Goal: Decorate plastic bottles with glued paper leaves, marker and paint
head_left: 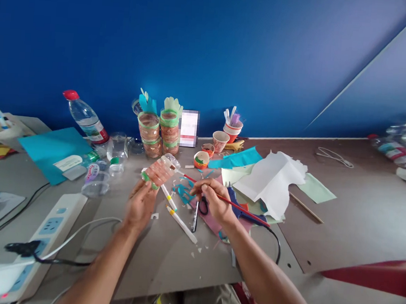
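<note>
My left hand (142, 202) is closed on a clear plastic bottle piece (160, 171), painted brown with a green band, held tilted above the table. In my right hand (213, 199) is a red-handled paintbrush (234, 204), pinched between thumb and fingers; its bristles are at the painted piece's right side. Whether they touch it, I cannot tell. Two white markers (182, 224) with yellow bands lie below the hands. A black pen (195, 216) and dark-handled scissors (204, 206) lie beneath my right hand. A blue glue gun (244, 209) is partly hidden behind that hand.
Behind stand brown-and-green painted containers (169, 133) with paper leaves, and small paint cups (201, 160). A red-capped bottle (88, 119) leans at left, near clear plastic pieces (96, 179). A power strip (55, 224) lies front left. White paper (274, 181) covers the right-hand middle.
</note>
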`<state>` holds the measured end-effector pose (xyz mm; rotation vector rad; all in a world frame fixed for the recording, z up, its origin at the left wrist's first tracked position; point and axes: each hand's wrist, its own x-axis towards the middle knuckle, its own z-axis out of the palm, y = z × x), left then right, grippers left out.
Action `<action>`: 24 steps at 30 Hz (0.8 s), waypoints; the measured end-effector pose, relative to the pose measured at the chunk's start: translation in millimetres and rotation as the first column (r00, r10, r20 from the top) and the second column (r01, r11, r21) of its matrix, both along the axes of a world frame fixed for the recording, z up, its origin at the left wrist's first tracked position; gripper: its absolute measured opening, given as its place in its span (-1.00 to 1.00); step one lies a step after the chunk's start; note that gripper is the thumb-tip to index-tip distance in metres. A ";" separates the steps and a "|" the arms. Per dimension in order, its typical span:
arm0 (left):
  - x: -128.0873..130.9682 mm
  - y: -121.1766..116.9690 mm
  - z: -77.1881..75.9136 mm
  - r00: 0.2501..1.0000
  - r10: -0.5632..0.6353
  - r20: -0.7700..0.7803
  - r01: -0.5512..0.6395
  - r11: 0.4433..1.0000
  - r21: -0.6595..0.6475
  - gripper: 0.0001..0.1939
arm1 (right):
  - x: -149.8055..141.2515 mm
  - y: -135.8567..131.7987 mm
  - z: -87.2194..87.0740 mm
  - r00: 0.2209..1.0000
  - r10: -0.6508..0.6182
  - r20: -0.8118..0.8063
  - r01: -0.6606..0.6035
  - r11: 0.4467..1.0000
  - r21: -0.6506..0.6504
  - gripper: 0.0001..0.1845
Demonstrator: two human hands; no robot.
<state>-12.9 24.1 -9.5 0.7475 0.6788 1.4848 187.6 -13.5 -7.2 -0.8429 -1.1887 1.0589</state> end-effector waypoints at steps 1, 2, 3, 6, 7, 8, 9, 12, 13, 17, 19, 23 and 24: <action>-1.5 0.5 -1.1 1.000 0.004 0.002 -0.004 1.000 -0.016 -0.86 | 0.1 0.1 0.4 1.000 -0.006 0.029 0.006 1.000 0.000 -0.71; -3.3 1.2 -2.5 1.000 0.009 0.005 -0.009 0.999 -0.034 -0.86 | 0.2 0.1 0.7 0.999 -0.015 0.050 0.015 1.000 0.001 -0.71; -5.0 1.8 -3.7 1.000 0.015 0.013 -0.014 0.999 -0.050 -0.87 | 0.4 -0.1 1.1 0.998 -0.020 0.064 0.020 1.000 0.002 -0.71; -8.1 3.3 -5.3 0.999 -0.001 0.055 0.005 0.997 -0.076 -0.86 | 0.7 -1.3 1.4 0.998 -0.012 0.060 0.010 1.000 0.028 -0.69; -8.2 3.4 -5.0 0.997 -0.018 0.071 0.023 0.997 -0.077 -0.85 | 0.4 -1.6 1.2 0.998 -0.002 0.058 0.000 0.999 0.041 -0.69; -8.2 3.5 -4.6 0.996 -0.037 0.087 0.044 0.996 -0.080 -0.84 | -0.1 -1.7 0.8 0.998 0.005 0.061 -0.008 0.999 0.049 -0.69; -8.1 3.6 -4.1 0.994 -0.050 0.099 0.059 0.994 -0.090 -0.84 | -0.8 -1.4 0.2 0.998 0.008 0.070 -0.012 0.999 0.051 -0.69; -9.6 4.5 -3.9 0.990 -0.024 0.139 0.047 0.985 -0.165 -0.84 | -2.6 0.7 -2.2 0.994 -0.029 0.103 0.029 1.000 0.002 -0.74; -10.7 5.0 -4.1 0.989 0.002 0.149 0.027 0.981 -0.190 -0.83 | -2.7 1.6 -2.8 0.993 -0.048 0.103 0.050 0.999 -0.016 -0.76; -13.2 6.2 -3.1 0.988 0.031 0.150 0.002 0.976 -0.219 -0.79 | -0.3 3.2 -4.1 0.997 -0.070 0.018 0.070 0.997 -0.014 -0.78; -12.1 5.6 -1.2 0.991 0.011 0.136 0.016 0.981 -0.192 -0.80 | 1.1 3.1 -4.6 0.997 -0.070 -0.026 0.070 0.998 0.004 -0.78; -8.4 3.1 1.4 0.996 0.054 0.070 -0.042 0.987 -0.155 -0.81 | 2.4 3.7 -5.2 0.992 -0.118 -0.053 0.119 0.993 0.011 -0.76; -7.8 2.8 1.3 0.996 0.065 0.055 -0.056 0.986 -0.154 -0.81 | 2.6 4.1 -4.9 0.989 -0.136 -0.053 0.137 0.990 0.013 -0.76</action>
